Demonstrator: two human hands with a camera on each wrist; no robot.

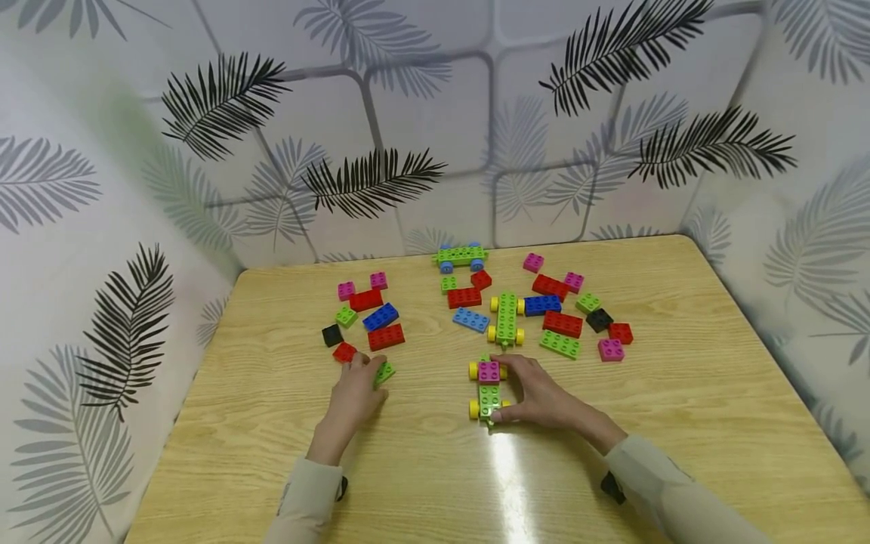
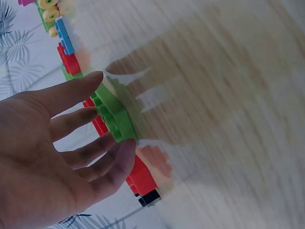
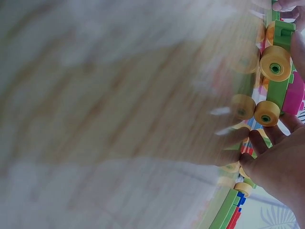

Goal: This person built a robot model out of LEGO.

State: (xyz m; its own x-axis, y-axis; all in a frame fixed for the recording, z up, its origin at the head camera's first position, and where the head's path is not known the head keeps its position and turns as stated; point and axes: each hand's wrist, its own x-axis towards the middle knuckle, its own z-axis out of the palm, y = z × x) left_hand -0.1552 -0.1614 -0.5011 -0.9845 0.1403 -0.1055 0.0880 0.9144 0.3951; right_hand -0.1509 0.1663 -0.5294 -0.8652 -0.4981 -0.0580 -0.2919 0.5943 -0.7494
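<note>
My left hand (image 1: 359, 389) is at the left of the table, its thumb and fingertips around a light green flat toy brick (image 1: 384, 372). The left wrist view shows that green brick (image 2: 113, 114) tilted between the thumb and fingers. My right hand (image 1: 544, 394) holds a green wheeled car base (image 1: 488, 400) with yellow wheels from its right side, thumb at the near end and fingers at the far end. A pink brick (image 1: 488, 372) sits on the far part of that base. In the right wrist view the yellow wheels (image 3: 275, 63) stand close to the tabletop.
Beyond my hands lie another yellow-wheeled green base (image 1: 507, 319) and a blue-wheeled one (image 1: 461, 256). Loose bricks are grouped at left, including a blue brick (image 1: 381, 316), and at right, including a red brick (image 1: 562, 324). A patterned curtain (image 1: 435, 136) borders the table (image 1: 421, 468).
</note>
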